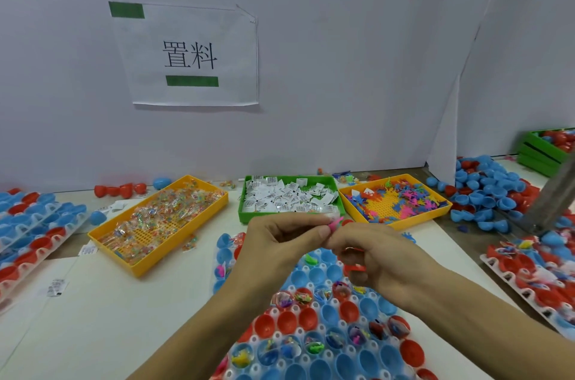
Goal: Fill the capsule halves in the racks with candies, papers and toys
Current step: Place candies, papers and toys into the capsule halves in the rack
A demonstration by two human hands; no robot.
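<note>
A clear rack (314,320) of red and blue capsule halves lies in front of me; several halves hold candies, papers and toys. My left hand (280,242) and my right hand (376,258) meet above the rack's far end. Between the fingertips of both hands is a small pink toy (335,222). Behind them stand a yellow tray of wrapped candies (161,221), a green tray of folded papers (289,197) and a yellow tray of flat coloured toys (395,200).
More racks of capsule halves lie at the left edge (28,233) and at the right (535,274). A heap of loose blue and red halves (488,190) sits at the right back. A green crate (547,146) stands beyond. A white wall closes the back.
</note>
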